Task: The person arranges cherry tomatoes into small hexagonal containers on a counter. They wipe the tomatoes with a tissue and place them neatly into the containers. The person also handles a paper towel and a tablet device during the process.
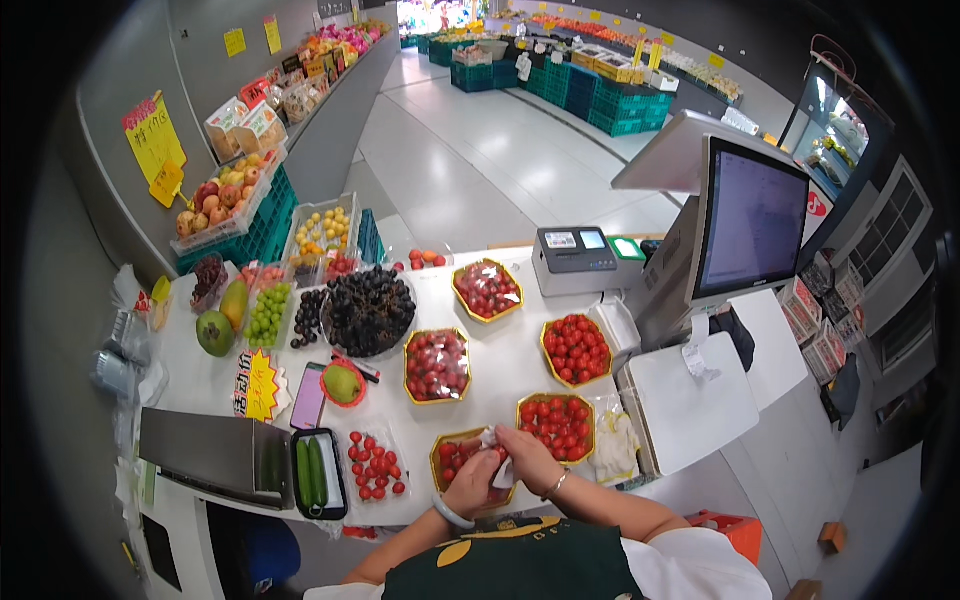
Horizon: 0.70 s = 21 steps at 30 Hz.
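My left hand point(473, 489) and my right hand point(531, 462) meet over a yellow-rimmed tray of cherry tomatoes point(452, 455) at the counter's near edge. Both are closed on a crumpled white tissue point(503, 474), with a bit of red showing beside it that looks like a tomato. My hands cover much of this tray. Just to the right sits a second tray of cherry tomatoes point(556, 427), uncovered. Loose cherry tomatoes point(374, 466) lie on a clear plastic sheet to the left. White gloves point(613, 444) rest at the right.
Farther back stand another tomato tray point(577, 350) and two film-wrapped trays, one nearer point(437, 365). A screen point(752, 222), a label printer point(574, 260) and a flat scale plate point(690, 402) fill the right. Dark grapes point(370, 311), a phone point(308, 409) and boxed cucumbers point(312, 474) occupy the left.
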{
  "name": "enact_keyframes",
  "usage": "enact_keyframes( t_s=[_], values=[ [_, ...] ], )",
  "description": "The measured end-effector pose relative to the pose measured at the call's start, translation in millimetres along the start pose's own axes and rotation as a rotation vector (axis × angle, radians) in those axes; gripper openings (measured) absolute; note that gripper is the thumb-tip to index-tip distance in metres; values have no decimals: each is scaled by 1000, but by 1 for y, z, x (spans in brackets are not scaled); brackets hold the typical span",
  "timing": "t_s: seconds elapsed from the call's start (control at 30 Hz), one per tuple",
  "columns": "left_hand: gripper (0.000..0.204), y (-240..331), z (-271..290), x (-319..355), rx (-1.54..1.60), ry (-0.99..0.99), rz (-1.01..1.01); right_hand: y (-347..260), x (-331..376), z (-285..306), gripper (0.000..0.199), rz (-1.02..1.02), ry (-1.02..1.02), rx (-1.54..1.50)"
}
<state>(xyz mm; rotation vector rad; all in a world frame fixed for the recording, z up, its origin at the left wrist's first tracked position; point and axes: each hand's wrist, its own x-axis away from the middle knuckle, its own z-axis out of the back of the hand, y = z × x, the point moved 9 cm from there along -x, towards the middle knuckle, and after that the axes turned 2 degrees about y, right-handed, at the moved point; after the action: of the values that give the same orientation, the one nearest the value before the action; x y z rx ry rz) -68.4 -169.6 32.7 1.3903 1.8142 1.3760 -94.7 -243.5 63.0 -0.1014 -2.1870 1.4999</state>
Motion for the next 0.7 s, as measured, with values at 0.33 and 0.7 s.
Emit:
enact_keyframes(
  t_s=[0.33, 0.7],
  values=[
    [27, 50, 17, -1, -338, 260, -202, -27, 3, 40, 48, 142, 243, -372],
    [24, 46, 6, 10, -709, 197, -271, 20, 18, 8, 37, 59, 91, -128]
  ],
)
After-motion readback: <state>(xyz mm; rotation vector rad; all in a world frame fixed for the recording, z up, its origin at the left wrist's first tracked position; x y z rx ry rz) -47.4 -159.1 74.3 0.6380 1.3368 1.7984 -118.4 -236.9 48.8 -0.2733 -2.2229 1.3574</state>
